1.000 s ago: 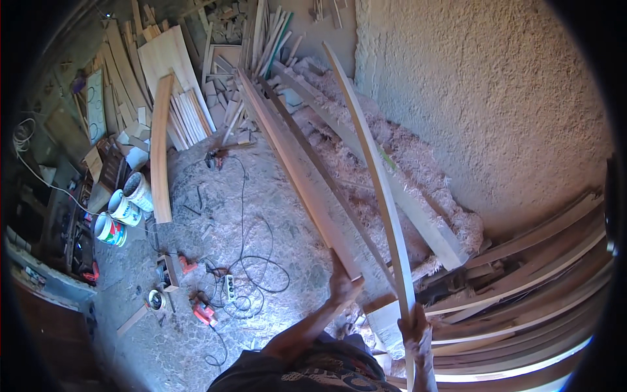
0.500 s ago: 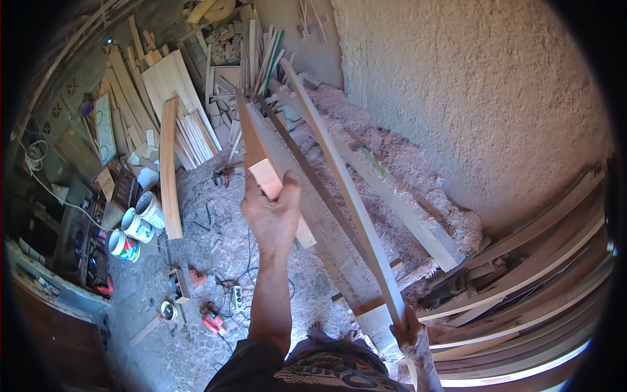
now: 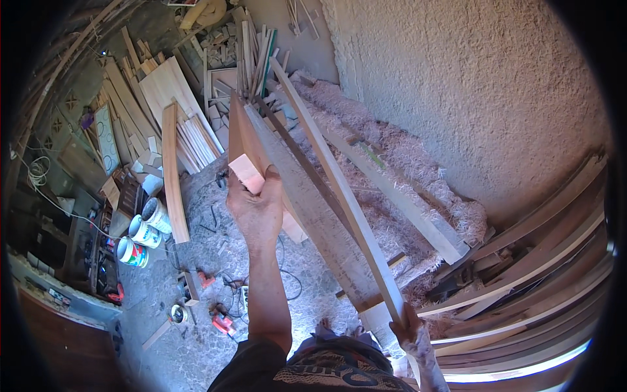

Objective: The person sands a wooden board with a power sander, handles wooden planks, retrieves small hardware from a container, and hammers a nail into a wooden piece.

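Observation:
My left hand is closed around a reddish-brown wooden plank, thumb on top near its pale cut end. The plank points away from me, over the left side of a long grey wooden beam. A lighter wood end shows just beside my left wrist; whether it belongs to the same plank I cannot tell. At the lower right, my right hand grips the near end of a long narrow wooden board. That board slants away to the upper left, above the beams.
Wood shavings cover the ground by the rough wall. Long boards are stacked at the right. White buckets, a red power tool and cables lie left. Offcuts and a leaning panel stand at the back.
My left hand has moved left and slightly up with the plank, away from the grey beam. My right hand keeps its grip on the board. The whole view has shifted a little.

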Action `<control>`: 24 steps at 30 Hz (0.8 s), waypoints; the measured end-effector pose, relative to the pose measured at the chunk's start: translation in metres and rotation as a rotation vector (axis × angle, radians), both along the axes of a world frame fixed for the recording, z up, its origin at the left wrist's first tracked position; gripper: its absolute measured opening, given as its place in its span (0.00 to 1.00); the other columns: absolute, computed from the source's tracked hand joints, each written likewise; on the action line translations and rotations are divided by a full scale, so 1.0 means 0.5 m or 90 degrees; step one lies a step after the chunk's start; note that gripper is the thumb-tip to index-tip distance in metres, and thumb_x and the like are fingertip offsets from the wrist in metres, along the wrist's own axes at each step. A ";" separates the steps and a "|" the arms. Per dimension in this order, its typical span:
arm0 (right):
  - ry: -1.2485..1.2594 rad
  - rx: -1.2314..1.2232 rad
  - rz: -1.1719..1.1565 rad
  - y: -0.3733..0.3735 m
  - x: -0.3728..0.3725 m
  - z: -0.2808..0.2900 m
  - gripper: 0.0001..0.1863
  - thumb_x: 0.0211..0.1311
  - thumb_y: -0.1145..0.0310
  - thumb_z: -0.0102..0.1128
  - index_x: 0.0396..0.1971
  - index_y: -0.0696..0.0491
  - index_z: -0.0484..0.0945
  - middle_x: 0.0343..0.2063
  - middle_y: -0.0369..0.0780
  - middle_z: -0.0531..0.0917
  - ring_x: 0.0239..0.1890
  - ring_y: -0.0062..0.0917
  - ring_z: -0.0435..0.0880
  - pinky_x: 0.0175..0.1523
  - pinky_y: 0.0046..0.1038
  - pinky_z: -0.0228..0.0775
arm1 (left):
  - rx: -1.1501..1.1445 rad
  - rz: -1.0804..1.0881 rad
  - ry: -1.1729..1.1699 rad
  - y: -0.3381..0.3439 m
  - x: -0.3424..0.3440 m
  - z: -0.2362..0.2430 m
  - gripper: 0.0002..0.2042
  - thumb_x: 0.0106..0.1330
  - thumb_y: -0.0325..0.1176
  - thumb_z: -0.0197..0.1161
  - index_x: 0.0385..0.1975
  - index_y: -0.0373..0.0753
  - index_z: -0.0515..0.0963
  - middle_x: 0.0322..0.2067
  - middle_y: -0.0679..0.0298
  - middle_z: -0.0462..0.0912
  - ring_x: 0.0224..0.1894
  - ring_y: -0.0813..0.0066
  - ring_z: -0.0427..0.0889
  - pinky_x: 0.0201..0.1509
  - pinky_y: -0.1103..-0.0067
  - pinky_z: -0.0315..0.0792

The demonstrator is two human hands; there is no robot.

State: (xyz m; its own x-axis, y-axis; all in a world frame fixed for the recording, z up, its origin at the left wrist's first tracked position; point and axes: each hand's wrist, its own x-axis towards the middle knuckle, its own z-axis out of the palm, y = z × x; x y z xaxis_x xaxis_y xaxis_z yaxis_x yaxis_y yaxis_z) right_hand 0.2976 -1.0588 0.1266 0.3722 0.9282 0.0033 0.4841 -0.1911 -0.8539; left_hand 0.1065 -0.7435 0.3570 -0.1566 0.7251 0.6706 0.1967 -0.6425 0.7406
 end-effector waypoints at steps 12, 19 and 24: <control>-0.156 -0.041 -0.038 0.049 0.003 0.093 0.29 0.56 0.69 0.63 0.59 0.55 0.68 0.35 0.56 0.83 0.40 0.52 0.85 0.43 0.45 0.79 | -0.282 -0.227 -0.044 -0.147 0.054 -0.464 0.49 0.54 0.14 0.59 0.74 0.39 0.35 0.58 0.53 0.70 0.57 0.66 0.74 0.57 0.74 0.72; 0.053 -0.061 0.088 0.155 0.003 0.121 0.25 0.57 0.73 0.57 0.57 0.57 0.69 0.36 0.51 0.83 0.40 0.38 0.85 0.44 0.37 0.76 | -0.316 -0.219 -0.049 -0.166 0.097 -0.694 0.50 0.55 0.18 0.58 0.75 0.43 0.32 0.58 0.56 0.70 0.54 0.66 0.75 0.55 0.77 0.72; 0.026 -0.013 0.114 0.168 0.010 0.079 0.26 0.58 0.71 0.58 0.58 0.57 0.69 0.37 0.50 0.83 0.41 0.36 0.84 0.46 0.36 0.76 | -0.267 -0.172 0.054 -0.168 0.111 -0.732 0.51 0.55 0.20 0.59 0.74 0.42 0.30 0.58 0.53 0.70 0.53 0.63 0.77 0.50 0.75 0.75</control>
State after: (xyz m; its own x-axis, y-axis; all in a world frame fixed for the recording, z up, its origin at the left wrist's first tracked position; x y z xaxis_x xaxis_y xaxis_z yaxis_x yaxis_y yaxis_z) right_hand 0.3027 -0.9748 0.1663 0.2010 0.9792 -0.0276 0.4765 -0.1223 -0.8706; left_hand 0.1622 -0.8276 -0.0091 0.1166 0.9420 0.3149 0.1351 -0.3291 0.9346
